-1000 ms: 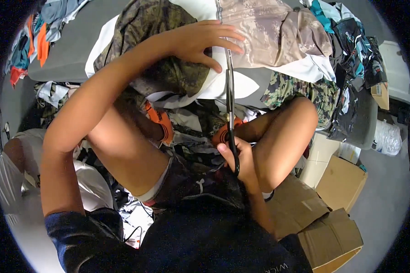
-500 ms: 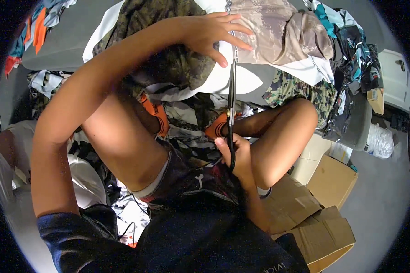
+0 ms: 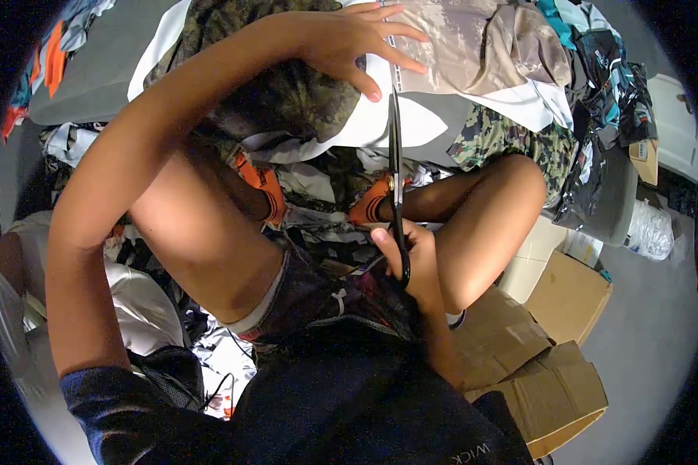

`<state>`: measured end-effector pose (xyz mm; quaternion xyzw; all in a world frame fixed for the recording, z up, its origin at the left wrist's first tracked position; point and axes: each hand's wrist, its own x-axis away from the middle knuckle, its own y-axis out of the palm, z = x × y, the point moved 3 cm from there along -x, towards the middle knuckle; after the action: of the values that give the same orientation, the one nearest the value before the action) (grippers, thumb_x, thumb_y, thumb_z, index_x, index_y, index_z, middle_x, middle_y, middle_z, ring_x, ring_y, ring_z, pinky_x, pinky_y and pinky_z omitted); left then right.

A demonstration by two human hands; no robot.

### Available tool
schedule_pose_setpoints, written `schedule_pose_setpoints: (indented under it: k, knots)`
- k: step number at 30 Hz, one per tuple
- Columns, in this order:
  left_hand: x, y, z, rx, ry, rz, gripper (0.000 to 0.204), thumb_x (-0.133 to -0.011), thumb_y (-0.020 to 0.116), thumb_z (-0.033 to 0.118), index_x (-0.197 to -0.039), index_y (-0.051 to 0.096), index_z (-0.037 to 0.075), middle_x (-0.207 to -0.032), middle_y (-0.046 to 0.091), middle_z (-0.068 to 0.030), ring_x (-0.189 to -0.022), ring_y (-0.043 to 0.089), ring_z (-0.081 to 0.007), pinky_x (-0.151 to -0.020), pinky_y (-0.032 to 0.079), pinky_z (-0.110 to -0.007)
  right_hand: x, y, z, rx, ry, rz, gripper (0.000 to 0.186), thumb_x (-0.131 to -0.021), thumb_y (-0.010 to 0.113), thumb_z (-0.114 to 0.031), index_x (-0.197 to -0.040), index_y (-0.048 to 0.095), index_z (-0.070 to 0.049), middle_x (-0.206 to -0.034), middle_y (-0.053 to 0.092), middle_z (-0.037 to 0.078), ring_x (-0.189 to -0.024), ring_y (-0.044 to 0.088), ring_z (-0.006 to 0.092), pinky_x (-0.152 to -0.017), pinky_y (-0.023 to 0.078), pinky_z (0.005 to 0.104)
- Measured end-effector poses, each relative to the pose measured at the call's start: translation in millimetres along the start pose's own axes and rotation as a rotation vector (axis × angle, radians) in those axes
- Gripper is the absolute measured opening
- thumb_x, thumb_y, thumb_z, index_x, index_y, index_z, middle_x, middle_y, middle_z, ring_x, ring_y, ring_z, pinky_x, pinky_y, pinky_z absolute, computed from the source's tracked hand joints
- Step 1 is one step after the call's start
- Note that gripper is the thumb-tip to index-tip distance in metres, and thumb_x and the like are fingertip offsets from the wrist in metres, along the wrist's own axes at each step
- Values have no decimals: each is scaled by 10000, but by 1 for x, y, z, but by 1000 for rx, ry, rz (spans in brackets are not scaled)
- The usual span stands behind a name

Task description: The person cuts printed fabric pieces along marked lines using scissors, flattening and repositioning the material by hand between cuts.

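Black-handled scissors point(image 3: 396, 159), held in the right hand point(image 3: 416, 260), cross the desk's near edge. The left hand point(image 3: 347, 45) spreads wide at the tan cloth's point(image 3: 457, 46) left edge. Grey desk point(image 3: 105, 85) shows near the left corner.

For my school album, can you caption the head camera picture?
Right grip holds black-handled scissors; left grip spreads open over tan patterned fabric.

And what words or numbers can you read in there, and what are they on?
I won't copy words, but print shows here:
Dark shirt: pale letters, near the picture's bottom edge.
Tan camouflage cloth: tiny dark marks along its left edge, too small to read.
Dark garments at far right: pale marks, too blurred to read.
Small cardboard box, upper right: label, too small to read.
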<state>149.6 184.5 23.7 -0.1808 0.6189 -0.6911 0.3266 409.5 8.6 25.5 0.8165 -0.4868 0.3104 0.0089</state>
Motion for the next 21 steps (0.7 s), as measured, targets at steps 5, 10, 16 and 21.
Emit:
schedule_pose_setpoints:
  k: [5,10,16,21]
  knots:
    - [-1,-5,2,15,23,-45,890,-743,674,598,-1442,382,130,-1542,234,-151,-1365,287,-350,-1124,210,-519,1,-1,1,-6,-5,-15,281,-847,698,-174,-639,540,-70,-545,441,-41,-514,361,94,-499,326,236]
    - [0,-12,5,68,36,-26,833,-772,649,594,-1422,418,127,-1519,297,-146,-1346,324,-347,-1122,217,-523,2,-7,7,-7,-47,-62,230,-869,661,-187,-704,570,-54,-564,458,-33,-499,378,78,-477,331,220]
    - [1,-13,2,107,54,29,873,-756,659,607,-1416,414,91,-1494,350,-143,-1353,332,-328,-1130,218,-494,-12,-6,4,-57,-71,-88,250,-858,678,-178,-674,555,-61,-559,459,-35,-510,374,85,-489,331,224]
    - [-2,-9,-2,99,68,55,909,-741,660,624,-1415,409,68,-1491,359,-138,-1368,322,-308,-1137,212,-474,-19,-2,-8,-68,-81,-56,292,-847,697,-170,-632,529,-66,-546,453,-34,-512,364,94,-496,330,233]
